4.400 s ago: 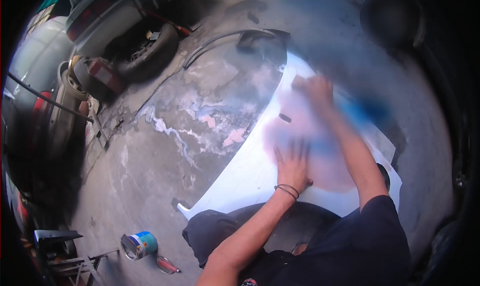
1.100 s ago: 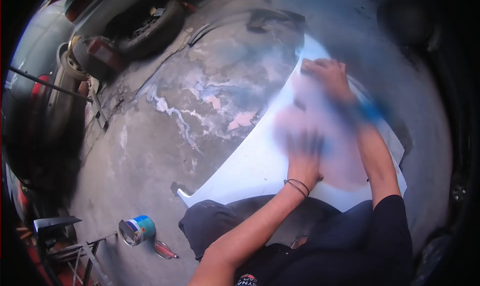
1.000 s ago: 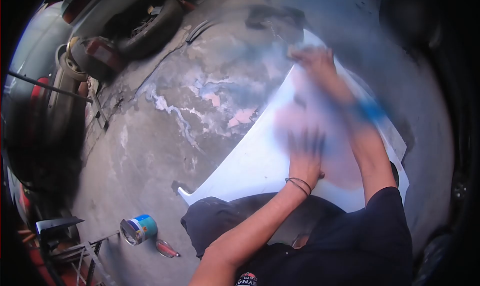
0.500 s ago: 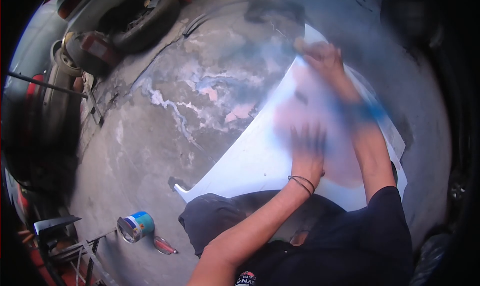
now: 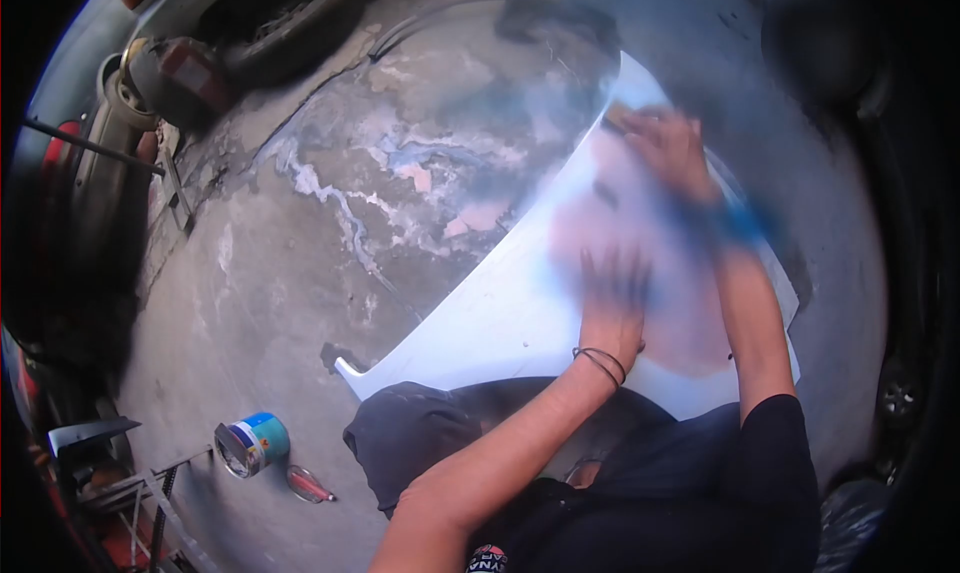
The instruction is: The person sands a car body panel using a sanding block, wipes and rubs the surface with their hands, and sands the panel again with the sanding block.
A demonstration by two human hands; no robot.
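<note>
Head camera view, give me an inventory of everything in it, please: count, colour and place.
body panel: one, white, centre right
patch: one, pinkish, on the panel
dark spot: one, blurred, on the patch
small block: one, tan, panel's far end
can: one, mostly blue, lower left floor
slim tool: one, red, beside the can
metal stand: one, grey, lower left
tyre: one, dark, upper left
floor: one, grey, stained
left hand: one, bare, spread on the panel
right hand: one, bare, holding the block
</note>
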